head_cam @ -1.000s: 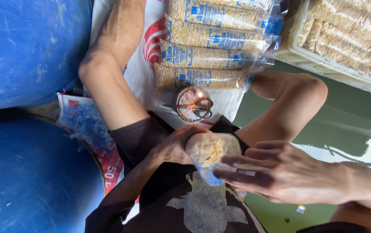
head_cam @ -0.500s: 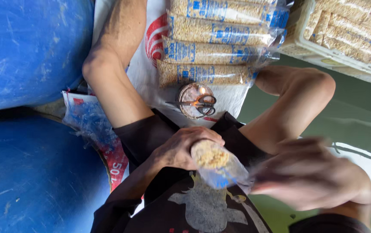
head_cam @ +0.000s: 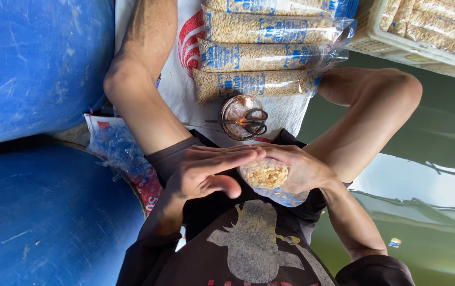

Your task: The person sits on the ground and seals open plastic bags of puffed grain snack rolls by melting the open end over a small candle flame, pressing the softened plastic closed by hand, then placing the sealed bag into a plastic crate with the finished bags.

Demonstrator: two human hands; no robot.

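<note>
The right hand (head_cam: 296, 169) is cupped around a small clear bag of pale grain (head_cam: 267, 177), its fingers closed on the bag's far side. The left hand (head_cam: 206, 169) lies flat and open-fingered across the bag's top, touching it. Just beyond the hands sit scissors (head_cam: 246, 121) on a round tin (head_cam: 238, 114), past them filled grain packets (head_cam: 254, 82) on a white sack (head_cam: 185, 90), and blue drums (head_cam: 37, 69) off the left hand's side.

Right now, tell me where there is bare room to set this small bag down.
Bare: white sack strip between scissors and right knee; green floor beyond that knee. Crowded: filled packets above the scissors, and the lap, where left hand and right hand meet on the small bag.
</note>
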